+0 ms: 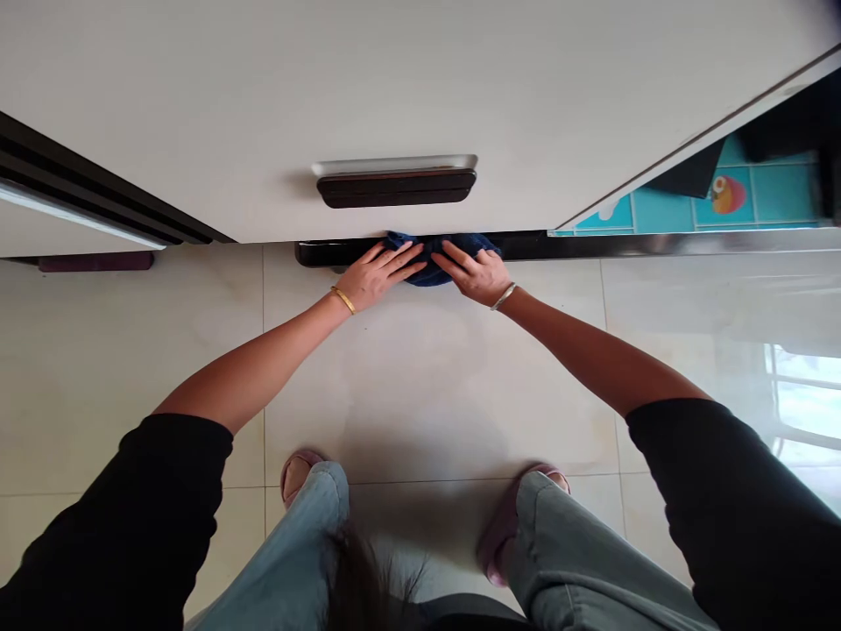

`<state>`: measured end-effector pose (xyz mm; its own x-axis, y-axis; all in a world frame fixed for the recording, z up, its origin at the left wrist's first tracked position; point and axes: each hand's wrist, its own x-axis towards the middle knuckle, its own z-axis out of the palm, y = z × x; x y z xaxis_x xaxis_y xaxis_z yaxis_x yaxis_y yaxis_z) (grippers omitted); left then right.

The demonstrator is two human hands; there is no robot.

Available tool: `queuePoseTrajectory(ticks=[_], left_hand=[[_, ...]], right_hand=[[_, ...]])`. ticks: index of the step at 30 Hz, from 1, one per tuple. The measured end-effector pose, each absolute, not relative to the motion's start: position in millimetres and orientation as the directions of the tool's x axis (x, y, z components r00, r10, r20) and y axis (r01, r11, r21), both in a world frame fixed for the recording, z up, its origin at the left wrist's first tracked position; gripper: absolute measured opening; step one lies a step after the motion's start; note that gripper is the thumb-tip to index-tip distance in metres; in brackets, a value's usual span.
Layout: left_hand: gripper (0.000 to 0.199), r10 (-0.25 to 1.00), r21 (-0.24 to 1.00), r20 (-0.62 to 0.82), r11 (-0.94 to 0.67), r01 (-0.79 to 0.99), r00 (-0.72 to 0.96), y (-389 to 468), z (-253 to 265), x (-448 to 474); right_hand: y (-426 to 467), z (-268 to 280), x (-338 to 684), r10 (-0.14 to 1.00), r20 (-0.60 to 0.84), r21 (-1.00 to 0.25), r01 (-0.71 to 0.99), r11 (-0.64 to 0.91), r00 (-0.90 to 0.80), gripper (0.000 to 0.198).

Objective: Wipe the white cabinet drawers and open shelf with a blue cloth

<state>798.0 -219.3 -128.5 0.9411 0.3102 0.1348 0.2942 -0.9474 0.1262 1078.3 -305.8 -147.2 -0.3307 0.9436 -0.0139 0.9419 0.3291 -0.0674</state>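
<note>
A bunched dark blue cloth (430,275) lies against a long black strip (529,246) under the white cabinet front. My left hand (379,273), with a gold bangle at the wrist, rests on the cloth's left side, fingers stretched out and spread. On the right side of the cloth is my right hand (479,272), wearing a silver-coloured bangle. Its index and middle fingers reach across the fabric, while the outer fingers curl into it. Both thumbs are largely hidden. The fingertips of the two hands nearly meet at the cloth's middle.
A dark handle (396,188) sticks out from the white panel (394,79) just above my hands. At right, turquoise tiles (781,193) show beyond the panel's edge. Pale glossy floor tiles (427,377) lie below. My slippered feet (519,517) stand apart.
</note>
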Motion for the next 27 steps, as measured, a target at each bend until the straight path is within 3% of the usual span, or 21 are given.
queuePoseTrajectory(ticks=[7, 13, 20, 27], left_hand=[[0.058, 0.510, 0.261, -0.008, -0.829, 0.494, 0.860, -190.0, -139.6, 666.7], [0.056, 0.607, 0.316, -0.017, -0.751, 0.580, 0.795, -181.3, -148.4, 602.1], [0.065, 0.576, 0.272, 0.003, -0.787, 0.554, 0.817, -207.3, -160.5, 655.8], [0.071, 0.442, 0.252, 0.040, -0.872, 0.420, 0.896, -230.4, -178.4, 780.0]], right_hand=[[-268.5, -144.3, 958.8, 0.843, -0.028, -0.174, 0.833, 0.526, -0.538, 0.073], [-248.4, -141.7, 902.4, 0.808, 0.028, -0.187, 0.791, 0.582, -0.588, 0.082], [-246.3, -130.3, 959.1, 0.772, -0.087, -0.157, 0.774, 0.614, -0.630, 0.092], [-282.7, -138.7, 1085.1, 0.842, -0.184, -0.084, 0.861, 0.501, -0.507, 0.067]])
